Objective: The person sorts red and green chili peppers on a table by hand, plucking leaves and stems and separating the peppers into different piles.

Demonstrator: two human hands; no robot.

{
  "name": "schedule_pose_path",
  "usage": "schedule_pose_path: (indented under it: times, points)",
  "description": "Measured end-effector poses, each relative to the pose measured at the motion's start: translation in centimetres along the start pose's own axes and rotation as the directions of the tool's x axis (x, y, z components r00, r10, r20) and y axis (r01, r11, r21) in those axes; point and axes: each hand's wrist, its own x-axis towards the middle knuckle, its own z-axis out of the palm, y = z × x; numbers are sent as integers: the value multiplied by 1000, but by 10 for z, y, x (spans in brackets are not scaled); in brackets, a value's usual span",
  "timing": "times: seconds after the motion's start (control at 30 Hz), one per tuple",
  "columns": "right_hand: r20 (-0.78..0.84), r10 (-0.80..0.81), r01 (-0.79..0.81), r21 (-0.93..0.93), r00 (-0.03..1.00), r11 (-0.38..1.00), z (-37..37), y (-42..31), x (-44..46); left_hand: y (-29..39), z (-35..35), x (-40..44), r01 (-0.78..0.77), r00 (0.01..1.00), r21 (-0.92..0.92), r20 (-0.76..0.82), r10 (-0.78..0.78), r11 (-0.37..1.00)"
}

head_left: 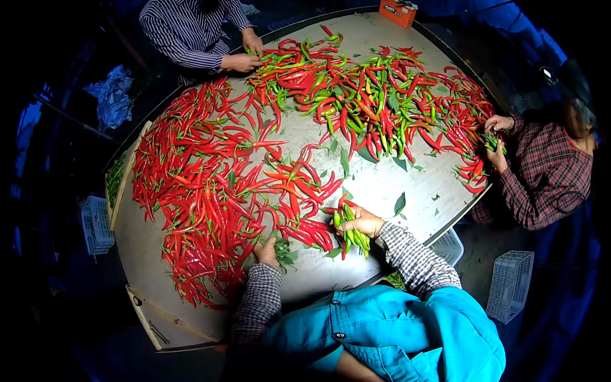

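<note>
My right hand (361, 223) is closed round a bunch of green chillies (351, 234) with a few red ones among them, above the table's near part. My left hand (267, 252), lower and to the left, is closed on a clump of green leaves (284, 253). Beside it lies the large heap of red chillies (203, 204) that covers the left half of the table. Several red chillies (309, 232) lie between my two hands. Farther off, a mixed pile of red and green chillies (382, 105) spreads over the table's far right part.
Co-workers in a striped shirt (184, 38) and a checked shirt (550, 169) handle chillies at the far left and right edges. Loose leaves (400, 204) dot the metal table (375, 184). Plastic crates (510, 286) stand below; an orange box (397, 13) sits at the far edge.
</note>
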Motion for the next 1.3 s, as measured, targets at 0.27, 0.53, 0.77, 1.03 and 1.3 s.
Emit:
schedule_pose_path:
  times: [0.27, 0.53, 0.77, 1.03, 1.3]
  points:
    - [189, -3, 91, -459, 982, 884, 24, 6, -13, 51, 32, -86, 53, 728, 326, 635, -260, 944]
    - [256, 108, 196, -902, 961, 385, 51, -16, -38, 46, 64, -93, 28, 428, 519, 767, -479, 855]
    - [240, 293, -83, -627, 926, 775, 39, 16, -50, 35, 74, -106, -245, 365, 519, 832, -418, 819]
    - [196, 58, -96, 191, 979, 977, -7, 46, -95, 72, 83, -103, -211, 463, 432, 834, -299, 877]
    - [-355, 182, -104, 227, 917, 968, -48, 67, -248, 45, 9, -42, 235, 719, 279, 595, -359, 931]
